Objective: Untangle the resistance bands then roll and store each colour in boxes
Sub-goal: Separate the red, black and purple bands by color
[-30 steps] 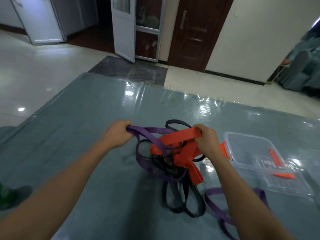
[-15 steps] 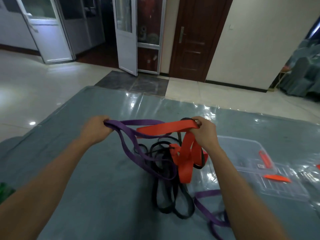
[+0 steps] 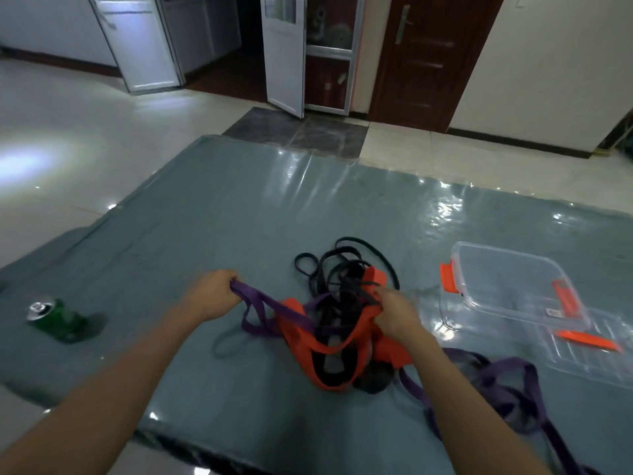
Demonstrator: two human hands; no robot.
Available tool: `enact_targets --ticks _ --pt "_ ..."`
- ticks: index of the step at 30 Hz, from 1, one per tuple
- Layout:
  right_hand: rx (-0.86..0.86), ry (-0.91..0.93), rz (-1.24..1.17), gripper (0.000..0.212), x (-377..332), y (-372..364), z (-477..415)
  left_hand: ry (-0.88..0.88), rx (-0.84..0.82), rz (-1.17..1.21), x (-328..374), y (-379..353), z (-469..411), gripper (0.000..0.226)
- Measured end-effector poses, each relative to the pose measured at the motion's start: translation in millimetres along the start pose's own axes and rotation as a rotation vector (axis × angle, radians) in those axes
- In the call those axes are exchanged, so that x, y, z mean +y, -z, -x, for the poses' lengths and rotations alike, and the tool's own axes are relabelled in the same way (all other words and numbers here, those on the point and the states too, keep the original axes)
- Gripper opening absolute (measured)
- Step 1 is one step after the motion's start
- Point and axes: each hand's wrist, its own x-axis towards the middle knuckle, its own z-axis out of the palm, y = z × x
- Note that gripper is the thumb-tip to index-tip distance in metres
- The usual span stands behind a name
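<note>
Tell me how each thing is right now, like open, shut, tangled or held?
left hand, grips the purple band
right hand, grips the orange band
black band, tangled with the orange and purple ones
clear box, lid off, no band inside
lid, lying beside the box
green can, on the mat, open or sealed unclear
white door, open
brown door, shut

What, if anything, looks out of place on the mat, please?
A green can sits near the left edge of the mat, unrelated to the task. Nothing else stands out beyond the tangled bands.
</note>
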Motion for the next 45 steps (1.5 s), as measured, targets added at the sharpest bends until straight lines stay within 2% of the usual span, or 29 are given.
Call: enact_targets --ticks 3,5,7,9,11,14,16,18,21,24,27,30,32,35,38,43,45 --pt "-0.101 0.059 0.312 0.094 -17 -13 7 0.000 -0.040 0.015 -8 -13 -1 0.008" --pt "-0.154 0.149 0.408 0.104 -36 -23 13 0.007 -0.061 0.042 -12 -16 -4 0.008" --pt "-0.212 0.219 0.379 0.101 -60 -37 17 -0.002 -0.110 0.053 -18 -18 -8 0.010" --pt "-0.248 0.221 0.279 0.079 -85 -55 20 -0.031 -0.179 0.053 -25 -19 -12 0.016" --pt "-0.282 0.144 0.165 0.063 -103 -78 22 -0.047 -0.268 0.083 -32 -20 -16 0.025" --pt "-0.348 0.001 0.085 0.079 -115 -120 30 -0.060 -0.408 0.173 -42 -22 -24 0.032" --pt "-0.284 -0.041 0.214 0.081 -115 -142 35 -0.076 -0.433 0.227 -46 -21 -32 0.032" --pt "-0.179 -0.049 0.355 0.064 -112 -154 38 -0.069 -0.387 0.336 -47 -19 -41 0.029" --pt "-0.036 -0.028 0.383 0.049 -106 -151 34 -0.009 -0.319 0.563 -45 -16 -56 0.023" --pt "-0.020 -0.036 0.275 0.056 -106 -137 27 0.026 -0.274 0.703 -38 -14 -71 0.023" --pt "-0.015 -0.028 0.010 0.060 -117 -119 26 0.032 -0.219 0.730 -28 -14 -85 0.022" --pt "0.201 0.022 -0.150 0.056 -124 -94 29 0.076 -0.142 0.788 -20 -9 -101 0.021" --pt "0.349 0.035 -0.125 0.054 -121 -78 28 0.074 -0.101 0.825 -15 2 -114 0.021" --pt "0.450 0.009 -0.102 0.051 -112 -57 27 0.036 -0.032 0.861 -6 25 -132 0.022" --pt "0.398 -0.066 -0.043 0.052 -102 -48 25 -0.067 0.032 0.803 2 49 -143 0.026" --pt "0.080 -0.110 0.093 0.037 -96 -63 15 -0.177 0.109 0.694 4 79 -139 0.035" --pt "0.014 -0.100 0.055 0.041 -101 -68 6 -0.204 0.096 0.656 2 89 -131 0.034"
